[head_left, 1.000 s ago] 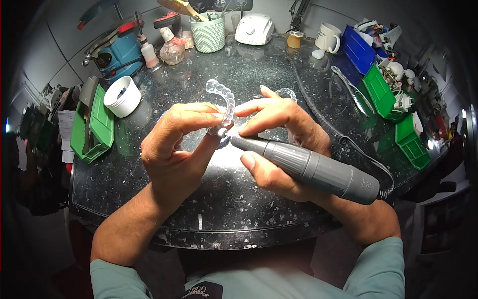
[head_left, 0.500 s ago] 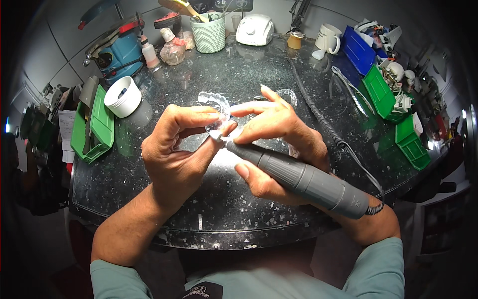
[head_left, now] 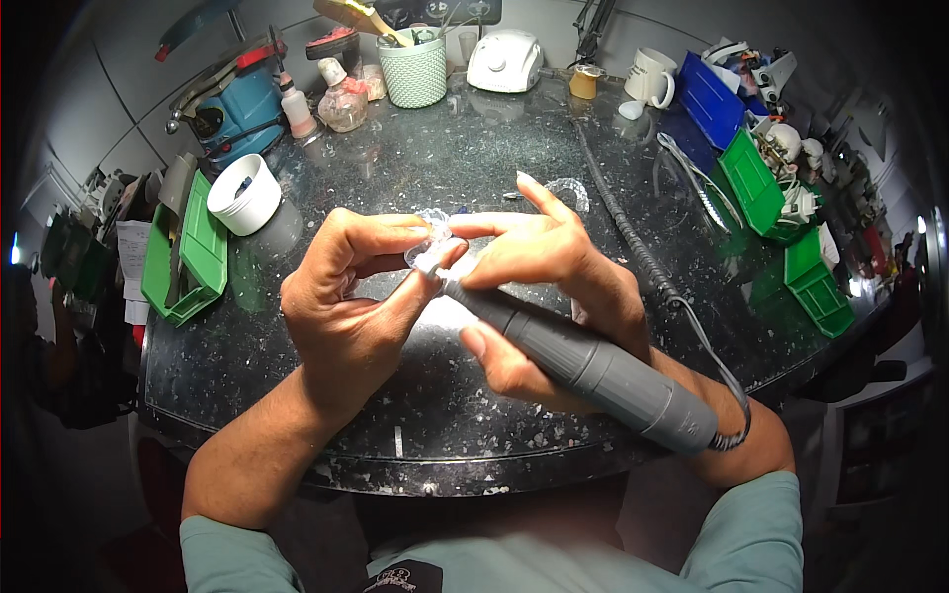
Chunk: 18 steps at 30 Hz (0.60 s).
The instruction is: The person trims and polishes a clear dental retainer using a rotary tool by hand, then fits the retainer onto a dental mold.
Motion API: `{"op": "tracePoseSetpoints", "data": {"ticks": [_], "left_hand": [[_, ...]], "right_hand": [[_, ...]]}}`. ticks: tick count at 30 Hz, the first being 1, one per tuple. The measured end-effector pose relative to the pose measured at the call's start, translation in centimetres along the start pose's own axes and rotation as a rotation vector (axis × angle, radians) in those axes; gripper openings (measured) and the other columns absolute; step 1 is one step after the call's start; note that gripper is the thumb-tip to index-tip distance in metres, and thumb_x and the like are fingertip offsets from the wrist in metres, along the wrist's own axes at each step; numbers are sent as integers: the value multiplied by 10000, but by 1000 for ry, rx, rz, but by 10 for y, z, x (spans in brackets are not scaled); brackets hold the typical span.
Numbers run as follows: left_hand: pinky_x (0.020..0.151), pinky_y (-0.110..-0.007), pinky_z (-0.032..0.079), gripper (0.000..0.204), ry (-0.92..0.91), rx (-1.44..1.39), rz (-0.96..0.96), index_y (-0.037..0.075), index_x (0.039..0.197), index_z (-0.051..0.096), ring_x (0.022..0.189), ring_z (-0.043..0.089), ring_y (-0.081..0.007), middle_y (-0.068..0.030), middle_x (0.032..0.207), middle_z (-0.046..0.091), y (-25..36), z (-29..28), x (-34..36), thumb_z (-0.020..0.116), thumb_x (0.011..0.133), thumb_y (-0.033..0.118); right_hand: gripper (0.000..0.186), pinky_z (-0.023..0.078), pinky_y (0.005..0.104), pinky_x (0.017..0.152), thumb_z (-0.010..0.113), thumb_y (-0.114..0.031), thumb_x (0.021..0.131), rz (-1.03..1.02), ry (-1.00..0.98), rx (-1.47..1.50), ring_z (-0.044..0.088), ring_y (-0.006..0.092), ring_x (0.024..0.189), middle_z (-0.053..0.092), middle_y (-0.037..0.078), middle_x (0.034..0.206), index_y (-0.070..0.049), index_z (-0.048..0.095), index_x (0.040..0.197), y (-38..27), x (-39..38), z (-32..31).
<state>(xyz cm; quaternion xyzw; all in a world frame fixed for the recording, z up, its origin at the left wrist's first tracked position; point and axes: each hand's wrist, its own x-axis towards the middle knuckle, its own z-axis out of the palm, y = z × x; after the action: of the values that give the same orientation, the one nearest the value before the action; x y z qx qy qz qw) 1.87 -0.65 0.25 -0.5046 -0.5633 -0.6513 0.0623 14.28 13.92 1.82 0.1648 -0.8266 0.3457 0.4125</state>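
Observation:
My left hand (head_left: 346, 296) pinches a clear dental aligner (head_left: 431, 225) between thumb and fingers, over the middle of the bench. Around a dark grey rotary handpiece (head_left: 598, 368) my right hand (head_left: 554, 252) is closed, with the thumb below and the fingers above. The handpiece slants toward the aligner, and its pale tip (head_left: 428, 264) meets or nearly meets it beside my left thumb; exact contact is hard to see. My right index finger reaches across to the aligner. Another clear aligner (head_left: 571, 188) lies on the bench behind my right hand.
The handpiece's coiled cord (head_left: 628, 232) runs back along the right. Left stand a white bowl (head_left: 247, 203) and a green bin (head_left: 203, 252). At the back are a woven cup (head_left: 413, 74), a white control box (head_left: 505, 61) and a mug (head_left: 652, 77). Green bins (head_left: 816, 282) line the right.
The aligner has turned in my fingers, so its arch no longer sticks out behind them. The handpiece's rear end has swung slightly toward me and left. My left hand has barely moved.

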Motion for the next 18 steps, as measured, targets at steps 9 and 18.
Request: {"op": "tracePoseSetpoints", "data": {"ticks": [9, 18], "left_hand": [[808, -264, 588, 210, -1, -9, 18, -33, 978, 605, 925, 698, -164, -152, 1006, 690, -1, 1, 0, 729, 819, -90], [787, -249, 589, 214, 11, -50, 19, -39, 984, 595, 916, 696, -153, -154, 990, 692, 0, 2, 0, 724, 823, -97]], "right_hand": [[412, 308, 609, 1094, 721, 8, 699, 14, 31, -35, 684, 250, 1041, 687, 118, 1062, -59, 572, 1077, 3, -2, -3], [381, 299, 614, 1105, 720, -25, 718, 40, 24, 3, 683, 250, 1047, 681, 105, 1017, -68, 578, 1069, 0, 0, -5]]}}
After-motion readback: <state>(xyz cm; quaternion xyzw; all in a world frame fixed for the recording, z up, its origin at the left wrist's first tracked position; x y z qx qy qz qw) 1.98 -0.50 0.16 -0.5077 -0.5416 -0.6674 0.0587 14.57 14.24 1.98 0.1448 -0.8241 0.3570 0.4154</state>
